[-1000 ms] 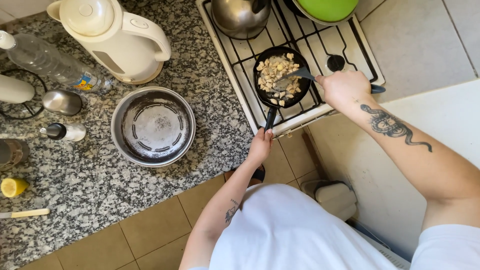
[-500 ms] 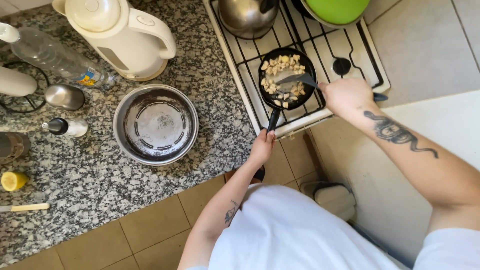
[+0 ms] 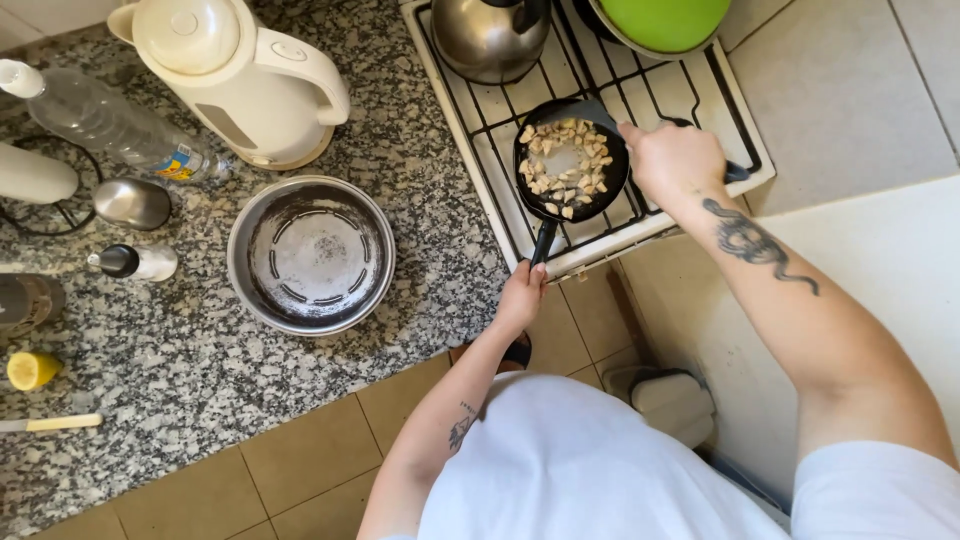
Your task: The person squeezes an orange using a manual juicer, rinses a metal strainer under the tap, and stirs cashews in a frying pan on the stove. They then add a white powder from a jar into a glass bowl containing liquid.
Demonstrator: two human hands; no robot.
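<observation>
Frying pan (image 3: pixel 570 160) with pale food pieces sits on stove (image 3: pixel 470 130), upper centre; handle's long axis runs down-frame to left hand (image 3: pixel 522 298), fingers closed round its end. Right hand (image 3: pixel 675 160) at pan's right rim, fingers clasping dark spatula (image 3: pixel 592 112).

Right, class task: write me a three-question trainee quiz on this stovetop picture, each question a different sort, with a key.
1. True or false: the left hand grips the handle of the small black pan.
2. Multiple choice: what stands on the counter left of the stove? A) an empty metal bowl B) a toaster C) a stack of plates
3. Fill in: the pan holds pale diced ____ pieces, which the right hand works with a dark spatula.

Key: 1 true; 2 A; 3 food.
</observation>
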